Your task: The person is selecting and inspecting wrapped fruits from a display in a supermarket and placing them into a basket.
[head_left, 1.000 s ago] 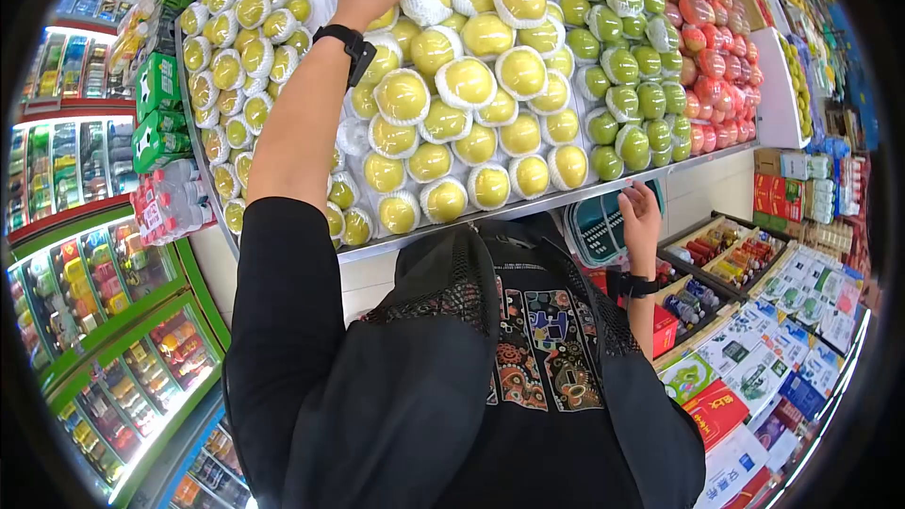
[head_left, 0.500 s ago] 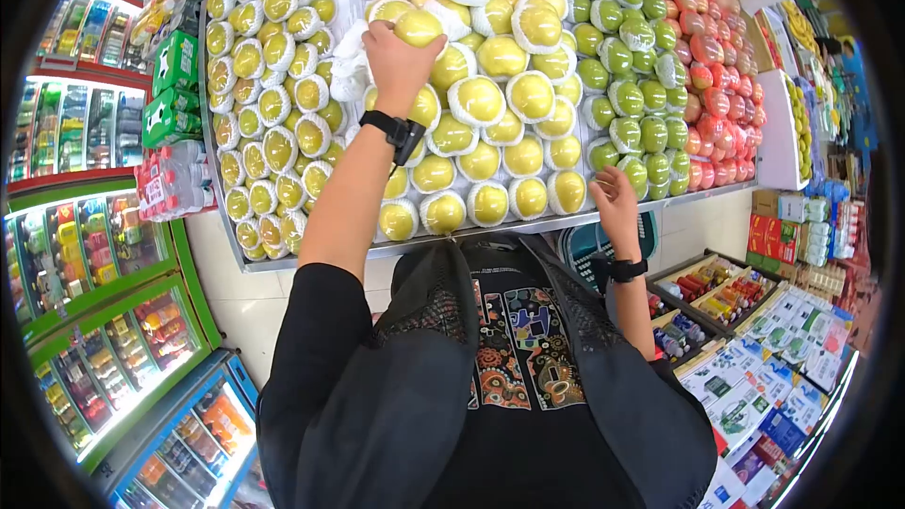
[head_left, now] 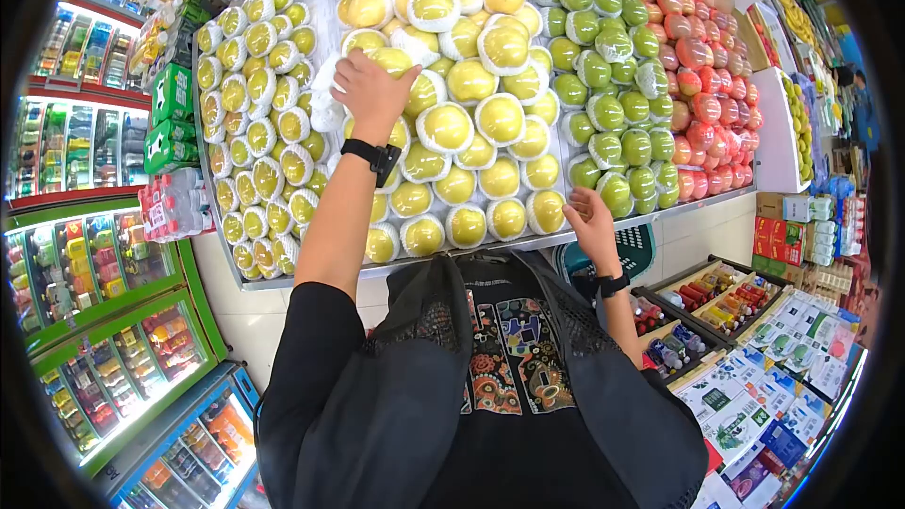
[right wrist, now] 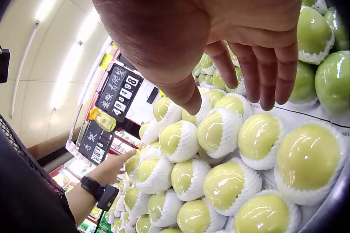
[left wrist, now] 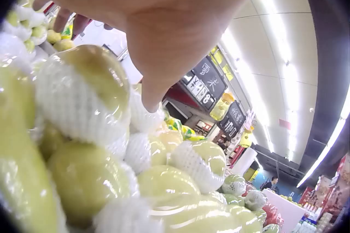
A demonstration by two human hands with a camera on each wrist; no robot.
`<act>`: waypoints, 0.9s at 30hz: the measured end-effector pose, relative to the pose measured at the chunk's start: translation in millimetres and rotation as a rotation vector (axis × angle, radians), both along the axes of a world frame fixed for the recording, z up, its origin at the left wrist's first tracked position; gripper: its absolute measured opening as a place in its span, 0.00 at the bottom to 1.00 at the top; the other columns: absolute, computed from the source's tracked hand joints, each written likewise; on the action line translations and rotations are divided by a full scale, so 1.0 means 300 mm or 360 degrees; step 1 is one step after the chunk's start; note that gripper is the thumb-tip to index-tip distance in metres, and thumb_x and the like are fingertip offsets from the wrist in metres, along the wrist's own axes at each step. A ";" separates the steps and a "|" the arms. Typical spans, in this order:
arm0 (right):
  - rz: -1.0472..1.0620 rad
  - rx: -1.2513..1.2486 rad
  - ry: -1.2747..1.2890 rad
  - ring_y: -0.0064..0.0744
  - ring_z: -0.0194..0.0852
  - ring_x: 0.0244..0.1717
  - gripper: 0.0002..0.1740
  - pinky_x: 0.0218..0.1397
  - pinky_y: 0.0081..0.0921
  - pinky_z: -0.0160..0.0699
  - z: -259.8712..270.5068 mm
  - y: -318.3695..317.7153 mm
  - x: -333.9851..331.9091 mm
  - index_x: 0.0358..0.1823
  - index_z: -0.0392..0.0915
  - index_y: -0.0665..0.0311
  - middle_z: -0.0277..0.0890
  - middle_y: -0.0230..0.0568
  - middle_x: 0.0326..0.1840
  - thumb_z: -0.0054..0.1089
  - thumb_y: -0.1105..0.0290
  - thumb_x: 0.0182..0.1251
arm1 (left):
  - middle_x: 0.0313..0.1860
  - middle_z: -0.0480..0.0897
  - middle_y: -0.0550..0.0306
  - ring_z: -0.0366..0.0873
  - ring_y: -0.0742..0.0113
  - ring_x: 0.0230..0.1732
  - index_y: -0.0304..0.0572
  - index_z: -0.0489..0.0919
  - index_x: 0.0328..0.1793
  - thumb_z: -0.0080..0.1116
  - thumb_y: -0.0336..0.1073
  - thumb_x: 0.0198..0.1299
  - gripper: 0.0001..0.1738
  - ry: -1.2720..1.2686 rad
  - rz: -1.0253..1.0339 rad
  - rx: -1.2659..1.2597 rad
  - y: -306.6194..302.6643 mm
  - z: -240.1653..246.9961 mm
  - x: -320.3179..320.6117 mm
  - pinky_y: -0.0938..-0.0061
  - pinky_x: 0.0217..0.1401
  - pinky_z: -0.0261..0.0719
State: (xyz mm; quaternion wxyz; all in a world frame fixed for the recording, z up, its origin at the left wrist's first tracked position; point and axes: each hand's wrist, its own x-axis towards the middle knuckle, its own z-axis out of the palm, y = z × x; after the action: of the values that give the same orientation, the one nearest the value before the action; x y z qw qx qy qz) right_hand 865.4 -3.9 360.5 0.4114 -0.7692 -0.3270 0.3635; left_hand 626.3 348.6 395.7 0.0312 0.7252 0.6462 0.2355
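Observation:
My left hand (head_left: 372, 94) lies over the pile of yellow pears (head_left: 448, 127), its fingers spread at a film-wrapped pear (head_left: 394, 60). The left wrist view shows the thumb and fingers stretched out above a pear in a white foam net (left wrist: 82, 91), not curled round it. Loose white foam netting (head_left: 327, 99) sits just left of this hand. Fingers relaxed and holding nothing, my right hand (head_left: 594, 226) hovers at the stand's front edge near the lowest pears. In the right wrist view its fingers (right wrist: 268, 74) hang above the netted pears (right wrist: 221, 132).
Smaller netted pears (head_left: 269, 132) fill the stand's left side. Green fruit (head_left: 617, 104) and red fruit (head_left: 707, 85) are stacked on the right. A metal rim (head_left: 509, 243) runs along the front, with a dark green basket (head_left: 627, 250) below. Lit fridges (head_left: 118, 273) stand on the left.
My left hand came back from the far end of the pile with a yellow pear; its fingers have since loosened over the pear. My right hand has shifted slightly left along the front edge.

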 end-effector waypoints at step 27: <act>-0.0191 -0.0004 -0.0026 0.36 0.85 0.52 0.28 0.51 0.29 0.85 -0.050 -0.153 -0.022 0.64 0.72 0.71 0.82 0.51 0.54 0.70 0.70 0.66 | 0.70 0.72 0.44 0.69 0.44 0.72 0.44 0.69 0.73 0.72 0.31 0.42 0.46 -0.0211 -0.1892 -0.0296 0.247 0.183 0.063 0.63 0.77 0.67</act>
State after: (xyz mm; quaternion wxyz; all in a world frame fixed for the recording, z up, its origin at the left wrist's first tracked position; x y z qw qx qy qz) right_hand 858.8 -49.7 345.4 0.4287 -0.7909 -0.2833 0.3325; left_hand 645.1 422.7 450.7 0.2610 0.9400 0.1450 0.1650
